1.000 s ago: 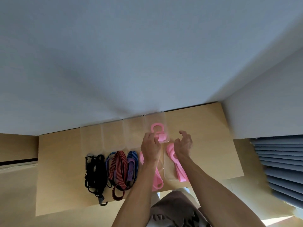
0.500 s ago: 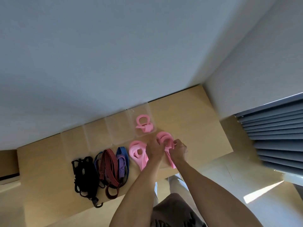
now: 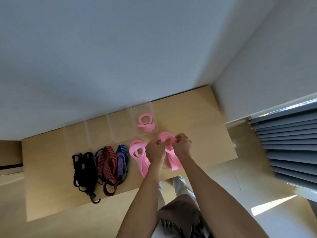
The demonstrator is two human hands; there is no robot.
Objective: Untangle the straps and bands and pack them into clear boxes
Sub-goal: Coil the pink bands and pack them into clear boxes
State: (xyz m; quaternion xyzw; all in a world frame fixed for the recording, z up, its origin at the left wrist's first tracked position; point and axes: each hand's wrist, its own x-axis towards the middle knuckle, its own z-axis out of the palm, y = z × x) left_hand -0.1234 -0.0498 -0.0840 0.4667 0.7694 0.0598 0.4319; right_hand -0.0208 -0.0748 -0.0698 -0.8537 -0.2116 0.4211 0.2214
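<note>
Head view: a person stands at a light wooden table [image 3: 197, 117] set against a pale wall, both bare forearms reaching forward over its near edge. The left hand [image 3: 155, 151] and the right hand [image 3: 183, 145] each pinch one side of a pink band [image 3: 165, 137], holding its loop up between them while its flat tails hang down toward the table edge [image 3: 174, 162]. Just left of the hands, a second pink band [image 3: 137, 152] lies coiled on the tabletop, its tail running toward the person. Beyond the hands, a row of four clear boxes [image 3: 97, 133] sits along the wall; the one farthest right, a clear box [image 3: 151, 107], holds a rolled pink band [image 3: 146, 123], and the other three look bare. To the left lie a bundle of red, blue and purple straps [image 3: 111, 162] and, beside it, a tangle of black straps [image 3: 84, 170] with a hook near the table's front edge. At far right, grey window blinds [image 3: 288, 148] hang over a sunlit floor; the person's dark shorts show at the bottom of the frame.
</note>
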